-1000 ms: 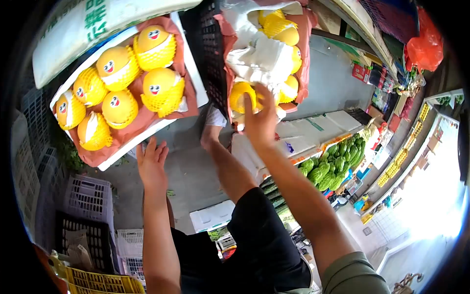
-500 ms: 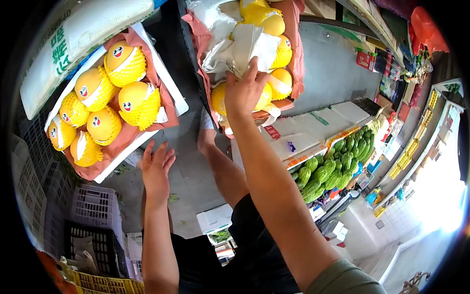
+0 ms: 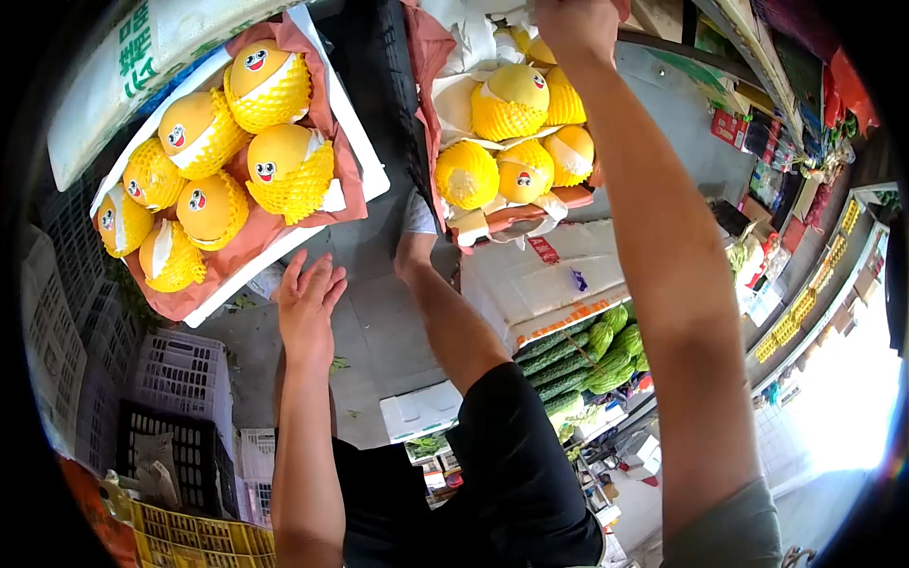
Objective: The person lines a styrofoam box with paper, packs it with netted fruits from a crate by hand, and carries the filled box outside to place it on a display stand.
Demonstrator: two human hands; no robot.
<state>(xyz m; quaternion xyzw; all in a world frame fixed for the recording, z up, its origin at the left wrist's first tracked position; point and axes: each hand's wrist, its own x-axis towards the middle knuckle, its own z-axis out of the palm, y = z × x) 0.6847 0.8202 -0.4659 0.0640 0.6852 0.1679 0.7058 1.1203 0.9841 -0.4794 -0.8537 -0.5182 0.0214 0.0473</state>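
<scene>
The right hand [image 3: 579,24] has moved farther up, and white paper [image 3: 472,43] no longer covers the middle fruit [image 3: 511,99].

Shows a smooth grey floor [image 3: 369,355] scattered with small green leaves [image 3: 339,363]. Crowds the lower left with pale lilac slatted plastic crates [image 3: 180,364] and a yellow latticed plastic crate [image 3: 204,538]. Lines the right with a long pale shelf [image 3: 798,292] holding small yellow items [image 3: 803,306], near glaring white light [image 3: 847,388].
</scene>
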